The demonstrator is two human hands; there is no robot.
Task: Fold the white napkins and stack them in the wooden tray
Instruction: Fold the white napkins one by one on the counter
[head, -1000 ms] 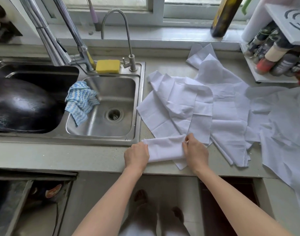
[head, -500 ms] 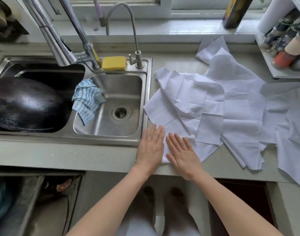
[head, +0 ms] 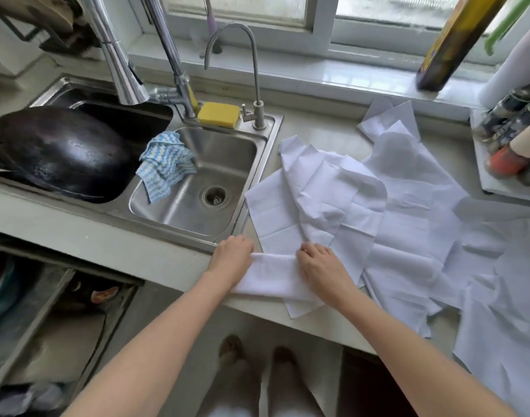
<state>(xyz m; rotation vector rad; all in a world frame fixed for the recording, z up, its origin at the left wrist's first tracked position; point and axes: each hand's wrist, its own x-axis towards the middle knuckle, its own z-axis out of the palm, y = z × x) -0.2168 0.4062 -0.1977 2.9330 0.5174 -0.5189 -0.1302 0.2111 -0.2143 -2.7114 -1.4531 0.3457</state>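
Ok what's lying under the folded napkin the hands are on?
Under the folded napkin an unfolded white napkin pokes out at the counter edge. How far it runs beneath is covered. The left hand and right hand grip the folded napkin's ends.

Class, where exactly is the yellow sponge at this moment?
In the head view, the yellow sponge sits on the sink's back ledge, between the two faucet bases, behind the right basin.
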